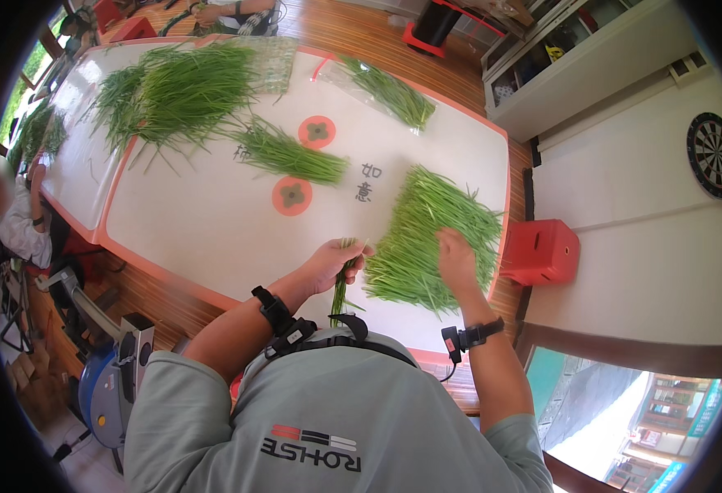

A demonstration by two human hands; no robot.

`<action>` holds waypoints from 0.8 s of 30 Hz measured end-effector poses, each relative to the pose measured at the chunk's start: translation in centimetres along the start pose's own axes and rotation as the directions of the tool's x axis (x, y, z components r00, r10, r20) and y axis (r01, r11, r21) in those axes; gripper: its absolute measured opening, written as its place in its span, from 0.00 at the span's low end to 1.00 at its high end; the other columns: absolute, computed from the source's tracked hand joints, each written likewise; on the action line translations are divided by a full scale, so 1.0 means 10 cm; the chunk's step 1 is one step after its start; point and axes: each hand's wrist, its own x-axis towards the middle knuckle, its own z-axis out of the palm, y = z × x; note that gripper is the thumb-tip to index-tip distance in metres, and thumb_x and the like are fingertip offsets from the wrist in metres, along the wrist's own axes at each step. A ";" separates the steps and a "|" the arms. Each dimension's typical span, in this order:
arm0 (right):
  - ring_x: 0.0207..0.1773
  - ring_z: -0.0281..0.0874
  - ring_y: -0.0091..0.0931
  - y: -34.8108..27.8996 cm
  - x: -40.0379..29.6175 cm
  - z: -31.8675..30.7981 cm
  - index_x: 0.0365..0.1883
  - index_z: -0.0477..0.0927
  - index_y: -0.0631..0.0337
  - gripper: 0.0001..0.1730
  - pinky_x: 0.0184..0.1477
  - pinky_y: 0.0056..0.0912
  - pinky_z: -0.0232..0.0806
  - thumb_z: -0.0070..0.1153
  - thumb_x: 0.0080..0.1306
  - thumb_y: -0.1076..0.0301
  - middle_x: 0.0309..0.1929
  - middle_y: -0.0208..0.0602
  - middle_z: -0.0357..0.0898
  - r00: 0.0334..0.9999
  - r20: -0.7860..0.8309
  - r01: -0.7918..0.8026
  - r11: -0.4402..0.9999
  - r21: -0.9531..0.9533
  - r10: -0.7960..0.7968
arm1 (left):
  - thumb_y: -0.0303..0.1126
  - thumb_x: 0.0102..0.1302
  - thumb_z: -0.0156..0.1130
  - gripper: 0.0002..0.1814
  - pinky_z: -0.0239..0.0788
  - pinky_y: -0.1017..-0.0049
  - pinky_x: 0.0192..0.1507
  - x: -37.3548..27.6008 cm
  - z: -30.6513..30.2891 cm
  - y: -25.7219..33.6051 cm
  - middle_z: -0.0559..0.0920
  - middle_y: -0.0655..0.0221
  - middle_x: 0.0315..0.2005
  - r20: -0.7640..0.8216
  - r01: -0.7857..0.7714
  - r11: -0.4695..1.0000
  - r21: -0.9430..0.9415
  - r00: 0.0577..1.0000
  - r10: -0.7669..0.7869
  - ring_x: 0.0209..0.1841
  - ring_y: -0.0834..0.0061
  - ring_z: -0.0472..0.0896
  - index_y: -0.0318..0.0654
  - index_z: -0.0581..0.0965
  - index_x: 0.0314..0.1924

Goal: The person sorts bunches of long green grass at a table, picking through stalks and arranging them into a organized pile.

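My left hand is closed around a small bunch of thin green stalks, which hangs down towards the table edge before my body. Over the right part of a broad layer of chive-like green stalks is my right hand, fingers bent; whether it grips any is unclear. A separate bundle of stalks lies mid-table, between two printed persimmons. Farther off, a clear plastic bag holds more stalks. A large loose heap of green stalks covers the far left.
The white table has an orange rim. A woven mat lies beside the heap. Right of the table stands a red plastic stool. Two people sit at the table, one at the left, one at the far side. Exercise equipment stands lower left.
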 end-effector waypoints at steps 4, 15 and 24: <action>0.46 0.79 0.41 -0.22 0.01 -0.15 0.42 0.81 0.63 0.09 0.48 0.37 0.73 0.52 0.66 0.73 0.48 0.44 0.80 0.999 -0.051 -0.003 0.995 0.099 0.008 | 0.38 0.73 0.53 0.13 0.57 0.78 0.24 0.02 0.03 0.05 0.70 0.76 0.23 0.046 -0.031 0.999 0.044 0.999 0.029 0.22 0.85 0.65 0.34 0.75 0.45; 0.43 0.78 0.25 -0.86 -0.07 -0.31 0.43 0.83 0.65 0.10 0.49 0.28 0.69 0.56 0.66 0.71 0.43 0.34 0.82 0.892 0.439 -0.348 0.776 0.527 0.102 | 0.38 0.76 0.48 0.20 0.65 0.70 0.60 0.17 0.23 0.00 0.78 0.63 0.51 0.135 -0.324 0.945 0.035 0.939 0.317 0.53 0.73 0.76 0.32 0.71 0.59; 0.39 0.78 0.21 -1.01 -0.17 -0.07 0.43 0.83 0.65 0.11 0.46 0.27 0.70 0.56 0.66 0.69 0.40 0.34 0.83 0.827 0.554 -0.443 0.715 0.541 0.093 | 0.37 0.76 0.47 0.15 0.67 0.69 0.57 0.13 0.24 -0.01 0.80 0.62 0.48 0.156 -0.255 0.967 0.025 0.956 0.248 0.52 0.71 0.77 0.33 0.74 0.50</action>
